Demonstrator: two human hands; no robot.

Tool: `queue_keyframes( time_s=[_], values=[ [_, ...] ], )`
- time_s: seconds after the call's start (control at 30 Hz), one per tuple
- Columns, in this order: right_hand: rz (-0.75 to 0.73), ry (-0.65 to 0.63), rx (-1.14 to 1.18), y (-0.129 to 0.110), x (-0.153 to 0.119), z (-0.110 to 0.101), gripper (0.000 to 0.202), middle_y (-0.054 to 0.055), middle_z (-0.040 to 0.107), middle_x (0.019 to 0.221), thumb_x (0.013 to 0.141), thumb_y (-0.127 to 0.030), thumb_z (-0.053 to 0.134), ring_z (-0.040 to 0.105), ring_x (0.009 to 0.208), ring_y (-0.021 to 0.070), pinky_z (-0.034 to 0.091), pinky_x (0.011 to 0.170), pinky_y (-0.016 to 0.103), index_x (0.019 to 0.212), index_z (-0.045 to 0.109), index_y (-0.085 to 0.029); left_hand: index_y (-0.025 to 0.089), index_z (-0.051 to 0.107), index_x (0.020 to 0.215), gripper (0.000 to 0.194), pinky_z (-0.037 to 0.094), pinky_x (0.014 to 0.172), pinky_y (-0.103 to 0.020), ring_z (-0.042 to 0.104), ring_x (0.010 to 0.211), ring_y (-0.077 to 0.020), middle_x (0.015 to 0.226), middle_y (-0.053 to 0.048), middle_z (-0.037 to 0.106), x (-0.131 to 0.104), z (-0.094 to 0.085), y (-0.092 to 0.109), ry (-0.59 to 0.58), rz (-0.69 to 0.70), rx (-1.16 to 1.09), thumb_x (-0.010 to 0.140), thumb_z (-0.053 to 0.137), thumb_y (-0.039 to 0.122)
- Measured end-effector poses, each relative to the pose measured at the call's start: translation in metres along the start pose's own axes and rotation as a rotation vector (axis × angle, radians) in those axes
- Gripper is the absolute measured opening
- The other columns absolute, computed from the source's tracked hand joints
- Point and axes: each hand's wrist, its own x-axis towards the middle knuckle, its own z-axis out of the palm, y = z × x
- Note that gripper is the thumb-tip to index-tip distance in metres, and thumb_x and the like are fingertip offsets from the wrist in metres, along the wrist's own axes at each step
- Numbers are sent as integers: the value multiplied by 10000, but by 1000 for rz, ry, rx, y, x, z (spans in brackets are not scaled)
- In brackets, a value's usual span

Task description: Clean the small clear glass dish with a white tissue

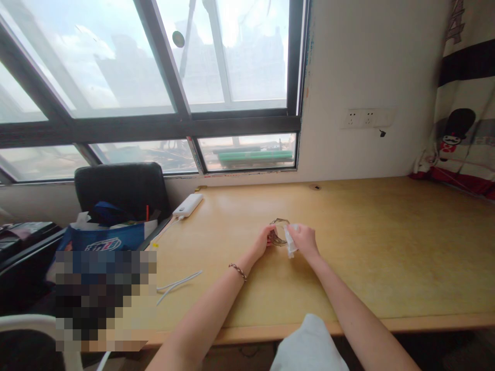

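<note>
Above the middle of the table, my left hand [263,242] is closed around the left side of a smoky, see-through faceted glass vessel [277,238], whose round opening is visible. Whether it is a cup or an ashtray I cannot tell. My right hand [306,241] grips a crumpled white tissue [291,246] against the vessel's right rim, and part of the tissue hangs down below the fingers. Some fingertips of both hands are hidden behind what they hold.
The wooden table [386,247] runs along the wall. On its left lie a white power bank [188,205] with a cable and a loose white cable [180,282]. A blue bag [104,237] rests on the black chair [119,185] beside it. A curtain [464,129] hangs at right.
</note>
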Motion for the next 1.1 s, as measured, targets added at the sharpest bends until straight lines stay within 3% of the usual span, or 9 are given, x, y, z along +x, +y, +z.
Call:
queue_keyframes(
  time_s=[0.07, 0.2, 0.27, 0.5, 0.67, 0.77, 0.9, 0.97, 1.1],
  values=[
    [-61, 14, -28, -1, 1, -2, 397, -14, 460, 436, 716, -444, 440, 388, 451, 82, 253, 436, 194, 490, 538, -132, 147, 437, 493, 376, 224, 403, -199, 341, 379, -62, 399, 39, 371, 0, 0, 0, 11, -18, -9, 651, 430, 488],
    [1, -343, -5, 5, 5, 0, 303, -36, 445, 431, 651, -386, 528, 393, 444, 71, 245, 423, 172, 493, 553, -129, 144, 447, 516, 333, 234, 398, -195, 351, 385, -62, 420, 40, 389, 1, 0, -2, -24, -26, -17, 624, 460, 458],
    [32, -442, -40, 7, 6, 1, 249, -29, 478, 451, 630, -349, 557, 422, 456, 77, 248, 426, 171, 519, 573, -126, 144, 448, 521, 319, 229, 395, -198, 339, 379, -58, 427, 44, 385, 1, 0, -2, -50, -33, -3, 611, 478, 448],
    [-151, -225, -199, 4, 1, 5, 305, 72, 626, 646, 782, -299, 390, 518, 583, 128, 306, 525, 212, 668, 622, -137, 138, 444, 539, 388, 193, 410, -207, 278, 374, -45, 424, 53, 337, -1, 2, 4, -149, 28, 103, 675, 442, 501],
    [35, -61, -92, 6, -1, 7, 427, 84, 588, 529, 815, -350, 303, 514, 481, 137, 319, 467, 222, 566, 579, -140, 137, 476, 588, 433, 185, 406, -203, 277, 397, -47, 443, 49, 368, -3, 7, 2, -200, 129, 130, 667, 458, 562],
    [171, -86, 98, 5, -3, 6, 499, 41, 504, 383, 823, -414, 240, 448, 336, 121, 294, 378, 222, 499, 522, -162, 127, 529, 669, 347, 251, 430, -190, 372, 449, -57, 523, 24, 482, -5, 11, 3, -229, 225, 216, 620, 584, 466],
    [243, -208, 210, 2, -4, 6, 432, 12, 474, 348, 773, -437, 349, 411, 281, 110, 258, 327, 214, 468, 493, -166, 130, 494, 579, 326, 241, 383, -191, 354, 368, -53, 438, 25, 461, -4, 8, 3, -151, 222, 274, 694, 493, 435],
    [191, -197, 157, 2, -3, 5, 384, 7, 480, 371, 743, -407, 416, 421, 317, 102, 257, 346, 205, 459, 492, -160, 140, 468, 548, 321, 215, 351, -196, 332, 319, -53, 396, 29, 440, -2, 4, 2, -111, 157, 230, 697, 456, 424],
    [-76, -75, 24, 4, 2, 0, 397, -6, 475, 424, 780, -394, 383, 419, 414, 88, 267, 423, 198, 482, 491, -153, 150, 450, 528, 350, 183, 327, -201, 321, 291, -62, 362, 31, 400, 2, -4, -1, -131, 22, 103, 678, 382, 459]
  ],
)
